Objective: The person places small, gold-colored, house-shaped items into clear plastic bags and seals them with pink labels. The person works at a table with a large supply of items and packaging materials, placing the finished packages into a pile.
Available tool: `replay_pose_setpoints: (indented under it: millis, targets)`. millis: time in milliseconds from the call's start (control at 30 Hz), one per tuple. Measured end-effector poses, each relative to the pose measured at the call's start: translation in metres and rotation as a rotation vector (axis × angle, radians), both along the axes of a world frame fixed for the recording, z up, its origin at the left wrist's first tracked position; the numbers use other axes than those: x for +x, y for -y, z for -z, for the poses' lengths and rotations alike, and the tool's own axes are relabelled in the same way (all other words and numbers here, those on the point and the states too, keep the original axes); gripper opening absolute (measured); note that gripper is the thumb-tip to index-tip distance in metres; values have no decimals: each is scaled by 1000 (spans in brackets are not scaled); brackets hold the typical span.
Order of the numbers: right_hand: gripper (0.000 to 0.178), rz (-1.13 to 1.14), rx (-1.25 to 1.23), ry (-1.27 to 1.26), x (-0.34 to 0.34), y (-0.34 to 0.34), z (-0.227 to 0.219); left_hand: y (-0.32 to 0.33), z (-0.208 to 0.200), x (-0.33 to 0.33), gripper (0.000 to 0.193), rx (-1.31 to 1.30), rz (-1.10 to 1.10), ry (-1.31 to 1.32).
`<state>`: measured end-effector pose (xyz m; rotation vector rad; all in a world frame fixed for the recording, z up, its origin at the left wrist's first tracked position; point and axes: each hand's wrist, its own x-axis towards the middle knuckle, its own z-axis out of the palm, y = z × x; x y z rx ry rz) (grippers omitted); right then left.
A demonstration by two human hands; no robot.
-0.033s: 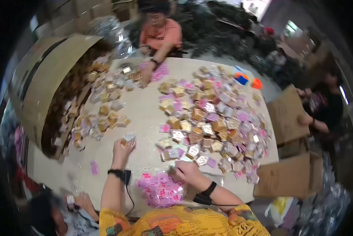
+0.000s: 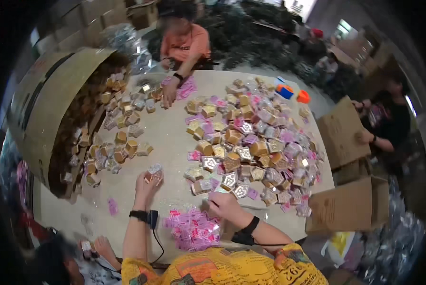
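Note:
My left hand (image 2: 145, 188) is closed round a small faceted box in clear wrap (image 2: 154, 175), held just above the table left of centre. My right hand (image 2: 224, 206) is curled with thumb and finger pressed together, at the near edge of the big pile. Whatever it pinches, if anything, is too small to make out. Between my forearms lies a heap of pink printed packets (image 2: 192, 230). To the right spreads the large pile of gold and silver faceted boxes (image 2: 258, 147), mixed with pink packets. A smaller group of boxes (image 2: 120, 147) lies at the left.
A large carton (image 2: 56, 109) lies tipped at the left, boxes spilling from it. Orange and blue tape dispensers (image 2: 285, 91) sit at the far edge. Open cartons (image 2: 348, 204) stand at the right. Co-workers are opposite, at right and lower left; one hand (image 2: 169, 95) rests near pink packets.
My left hand has turned slightly, so more of the wrapped box shows. The person opposite has lowered their head, and their hand has moved a little nearer. My right hand stays nearly in place.

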<state>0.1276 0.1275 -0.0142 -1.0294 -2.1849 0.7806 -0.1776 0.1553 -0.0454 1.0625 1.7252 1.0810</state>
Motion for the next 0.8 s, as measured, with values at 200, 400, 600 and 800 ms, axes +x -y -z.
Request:
replay_pose_setpoints:
  millis: [200,400,600,800]
  targets:
    - [10,83,67,-126,12,4,-28,40,-61,63,34,-131,309,485]
    - [9,140,126,-149,32,19,-57,50,-67,104,43,61,496,489]
    - [10,171,164,-197,41,40,-66,65,-74,136,35,42,369,578]
    - [8,190,120,-293,43,54,-91,68,-64,150,37,-49,261,1030]
